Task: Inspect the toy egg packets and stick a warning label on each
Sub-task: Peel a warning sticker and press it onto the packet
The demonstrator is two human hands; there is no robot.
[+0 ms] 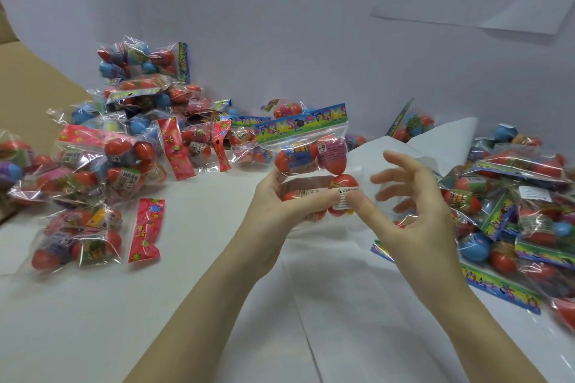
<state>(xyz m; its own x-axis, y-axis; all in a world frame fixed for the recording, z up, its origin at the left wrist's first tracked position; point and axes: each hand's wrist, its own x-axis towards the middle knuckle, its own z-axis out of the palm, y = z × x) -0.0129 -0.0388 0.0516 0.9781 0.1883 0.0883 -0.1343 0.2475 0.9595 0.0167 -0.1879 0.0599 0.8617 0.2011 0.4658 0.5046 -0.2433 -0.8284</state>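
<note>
Toy egg packet (pixel 306 162) held upright above the white worktop (pixel 193 305), left hand (pixel 280 208) gripping its lower edge, right hand (pixel 413 208) fingers spread, thumb pressing one warning label (pixel 344 197) onto it, many packets heaped either side.

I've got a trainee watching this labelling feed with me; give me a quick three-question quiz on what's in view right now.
1. True or false: the warning label is already on the held packet.
2. Which hand grips the packet? A) left hand B) right hand C) both
3. Fill in: the right thumb presses on the ____.

Key
1. True: the white label sits on the packet's lower front.
2. A: the left hand grips the packet's lower part; the right hand's fingers are spread, with only the thumb touching.
3. Label.
</note>
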